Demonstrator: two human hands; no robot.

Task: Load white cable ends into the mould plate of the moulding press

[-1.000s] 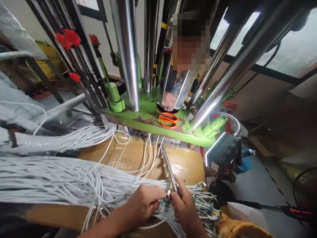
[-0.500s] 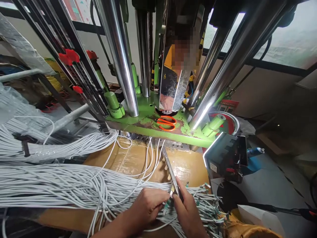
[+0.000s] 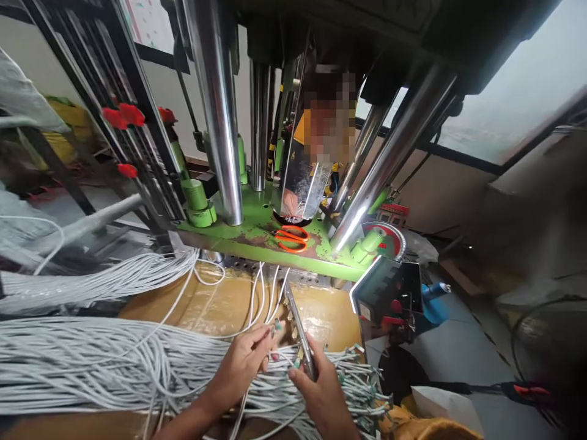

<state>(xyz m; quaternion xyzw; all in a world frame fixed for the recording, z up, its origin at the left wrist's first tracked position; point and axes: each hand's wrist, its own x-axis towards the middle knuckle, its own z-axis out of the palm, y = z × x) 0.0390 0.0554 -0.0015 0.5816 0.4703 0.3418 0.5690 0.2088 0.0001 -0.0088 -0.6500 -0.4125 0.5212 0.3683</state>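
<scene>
Moved since earlier: left hand (image 3: 238, 363) has lifted away from the right, up along the bar.

Head view:
- Left hand: grip pinched on a cable (image 3: 274, 328) end beside the bar.
- Right hand (image 3: 321, 394): grip closed round the bar (image 3: 298, 324).
- Cable bundle (image 3: 114, 366): across the counter (image 3: 220, 299).
- Scissors (image 3: 291, 237): on the green plate (image 3: 247, 229).

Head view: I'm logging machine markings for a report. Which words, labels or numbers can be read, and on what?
None can be read.
Poster on the wall: print too blurred.
Black control box: pale sticker too small.
Red-and-green dial: markings too small.
</scene>
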